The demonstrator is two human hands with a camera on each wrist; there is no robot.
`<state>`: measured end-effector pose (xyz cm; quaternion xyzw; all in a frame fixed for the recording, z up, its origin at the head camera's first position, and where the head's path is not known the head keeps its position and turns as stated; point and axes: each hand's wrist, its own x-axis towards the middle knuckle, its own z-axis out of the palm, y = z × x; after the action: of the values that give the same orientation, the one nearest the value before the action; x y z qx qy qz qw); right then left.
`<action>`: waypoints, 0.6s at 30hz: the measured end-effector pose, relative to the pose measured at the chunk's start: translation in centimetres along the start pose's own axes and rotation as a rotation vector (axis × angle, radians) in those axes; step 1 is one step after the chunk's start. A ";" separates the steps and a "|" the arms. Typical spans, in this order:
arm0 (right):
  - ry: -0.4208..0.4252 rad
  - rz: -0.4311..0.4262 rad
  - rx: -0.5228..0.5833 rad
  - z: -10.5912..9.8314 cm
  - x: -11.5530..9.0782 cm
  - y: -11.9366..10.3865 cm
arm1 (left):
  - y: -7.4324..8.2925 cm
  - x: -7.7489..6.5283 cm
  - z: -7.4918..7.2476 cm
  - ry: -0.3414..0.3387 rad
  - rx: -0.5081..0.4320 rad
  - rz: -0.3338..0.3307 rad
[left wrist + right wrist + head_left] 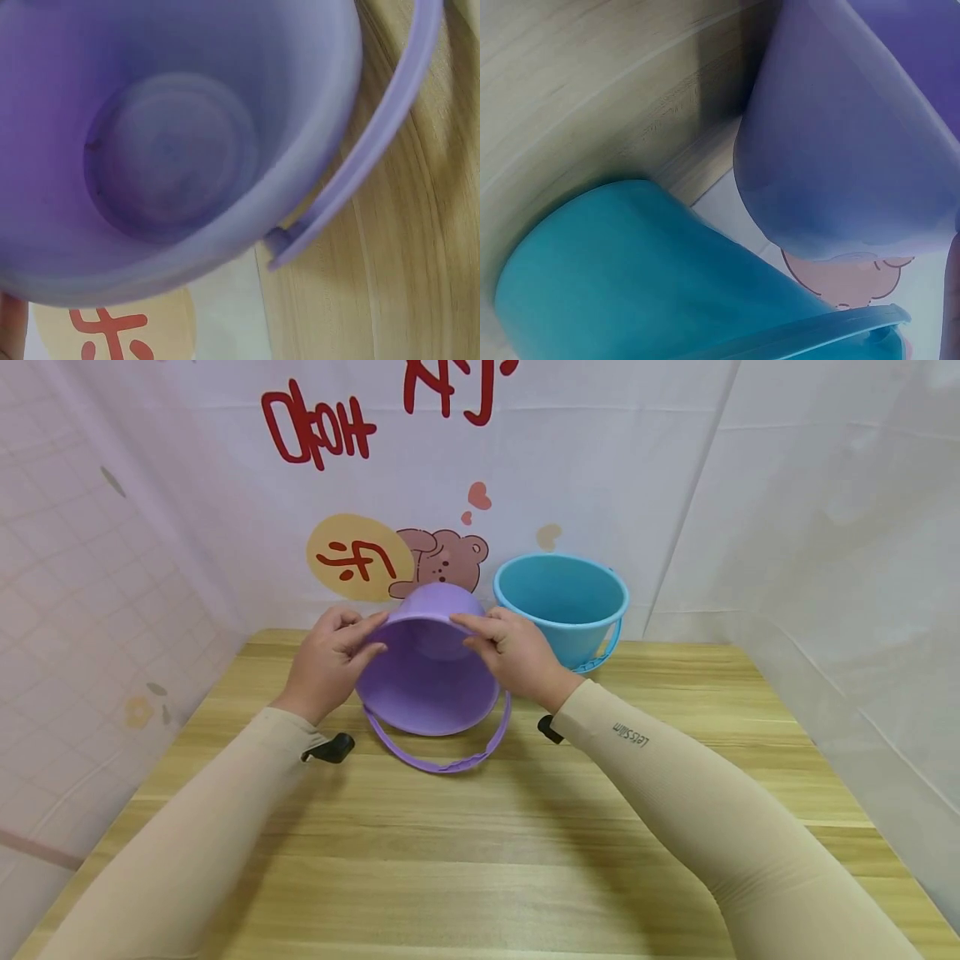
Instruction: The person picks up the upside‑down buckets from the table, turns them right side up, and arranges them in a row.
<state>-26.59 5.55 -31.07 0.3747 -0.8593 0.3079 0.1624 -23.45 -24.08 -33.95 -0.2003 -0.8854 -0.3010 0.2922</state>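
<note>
A purple bucket point(427, 685) is tipped toward me, its mouth facing the front. My left hand point(327, 664) pinches the upper rim at its left, thumb below the edge. At the right of the same rim, my right hand point(521, 656) pinches it likewise. The bucket's purple handle point(450, 767) hangs loose in front, low over the wooden table. The left wrist view looks into the bucket, onto its round bottom point(172, 157). Its outer wall point(840, 135) shows in the right wrist view, above the blue bucket point(630, 270).
The blue bucket point(577, 643) stands upright at the back of the wooden table point(420, 868), right behind my right hand, its handle folded down. A white printed cloth point(600, 460) with a bear picture hangs behind; pale sheets close off both sides.
</note>
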 end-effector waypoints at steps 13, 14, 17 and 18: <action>0.052 0.079 0.063 -0.5 0.1 0.1 | -0.4 0.3 -0.3 0.013 -0.018 -0.067; 0.050 0.071 0.054 -0.5 0.1 0.1 | -0.4 0.4 -0.4 0.014 -0.017 -0.067; 0.039 0.039 0.010 -0.6 0.1 0.1 | -0.3 0.6 -0.6 0.010 -0.003 -0.071; 0.033 0.025 -0.010 -0.7 0.1 0.2 | -0.3 0.7 -0.6 0.006 0.002 -0.074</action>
<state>-26.78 6.00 -30.55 0.3579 -0.8627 0.3119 0.1744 -23.87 -24.57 -33.22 -0.1660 -0.8916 -0.3114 0.2838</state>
